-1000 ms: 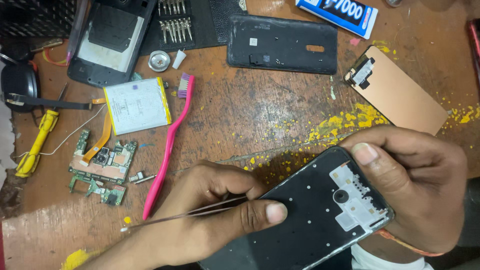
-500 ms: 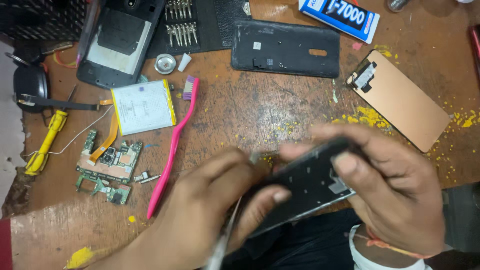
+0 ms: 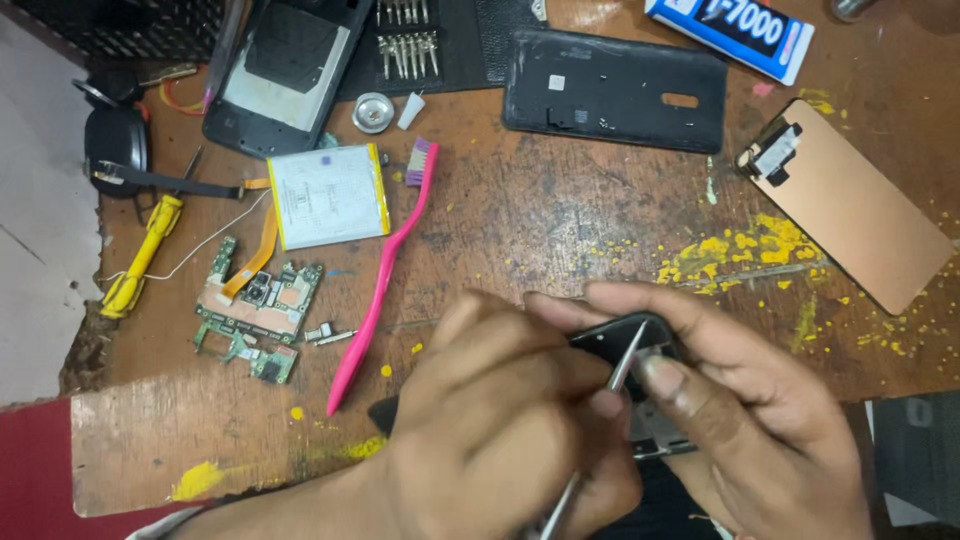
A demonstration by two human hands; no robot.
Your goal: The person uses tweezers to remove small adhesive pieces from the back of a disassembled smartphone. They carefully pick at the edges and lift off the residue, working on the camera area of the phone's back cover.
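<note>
My left hand (image 3: 500, 440) is shut on thin metal tweezers (image 3: 622, 365), whose tip points up into a black phone frame (image 3: 625, 340). My right hand (image 3: 740, 410) grips that phone frame from the right, fingers over its top edge and thumb pressed by the tweezers. Both hands hide most of the frame, which is held above the near edge of the worn wooden table (image 3: 560, 220).
On the table lie a pink toothbrush (image 3: 385, 280), a white battery (image 3: 328, 196), a green circuit board (image 3: 258, 312), a black back cover (image 3: 612, 90), a copper-coloured display panel (image 3: 855, 205), another opened phone (image 3: 285, 70), a screwdriver bit set (image 3: 408, 40), a glue box (image 3: 735, 30) and a yellow tool (image 3: 140, 262).
The phone frame has been turned up on edge and lifted between my hands. My left hand swung the tweezers from lying flat to pointing up into the frame.
</note>
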